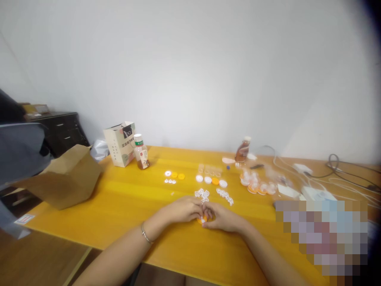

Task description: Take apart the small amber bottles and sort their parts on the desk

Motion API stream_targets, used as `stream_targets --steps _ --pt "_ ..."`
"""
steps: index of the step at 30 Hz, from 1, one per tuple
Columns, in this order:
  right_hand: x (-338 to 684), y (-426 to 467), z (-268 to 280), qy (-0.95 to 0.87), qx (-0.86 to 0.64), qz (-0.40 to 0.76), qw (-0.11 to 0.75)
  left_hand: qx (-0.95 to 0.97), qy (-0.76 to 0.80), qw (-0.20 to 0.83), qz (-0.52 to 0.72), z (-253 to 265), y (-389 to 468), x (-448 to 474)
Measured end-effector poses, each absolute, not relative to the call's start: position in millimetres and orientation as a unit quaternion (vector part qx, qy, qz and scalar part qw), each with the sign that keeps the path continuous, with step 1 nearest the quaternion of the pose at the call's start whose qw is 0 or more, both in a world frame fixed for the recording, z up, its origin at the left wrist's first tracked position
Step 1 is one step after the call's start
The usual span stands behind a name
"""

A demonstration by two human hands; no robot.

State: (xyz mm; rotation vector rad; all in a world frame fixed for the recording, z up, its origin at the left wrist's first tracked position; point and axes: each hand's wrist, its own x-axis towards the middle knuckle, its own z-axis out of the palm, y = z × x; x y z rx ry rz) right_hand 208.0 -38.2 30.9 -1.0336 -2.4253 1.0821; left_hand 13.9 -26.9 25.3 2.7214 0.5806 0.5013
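Near the front of the table, my left hand [186, 208] and my right hand [220, 217] meet over a small round orange cap [200, 221] with white in its middle. The fingers of both hands are closed on it and cover much of it. Just beyond my hands lie white lacy plastic pieces [202, 194], with a strip of similar pieces [224, 196] to the right. Behind them is a row of white caps [207, 180] and an orange cap [215, 181], and clear small cups [212, 171] stand farther back.
White discs [168, 173] and yellow discs [181, 176] lie left of centre. A paper bag [114, 147], a bottle [141, 153] and a brown bottle [242, 150] stand at the back. Orange-rimmed clear parts [257, 183] and cables [336, 169] occupy the right; a brown bag [71, 174] is left.
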Motion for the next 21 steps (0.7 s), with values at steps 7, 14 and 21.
stream_targets --steps 7,14,21 --pt "206.0 -39.4 36.1 -0.842 -0.355 0.381 0.139 0.967 0.193 0.052 0.158 25.5 -28.1 16.1" --pt "207.4 -35.7 30.1 -0.841 -0.363 0.375 0.143 0.972 0.184 -0.066 0.129 18.9 -27.7 12.2" --pt "209.0 -33.8 26.3 -0.835 -0.359 0.391 0.146 0.972 0.173 -0.042 0.152 25.0 -30.4 15.7"
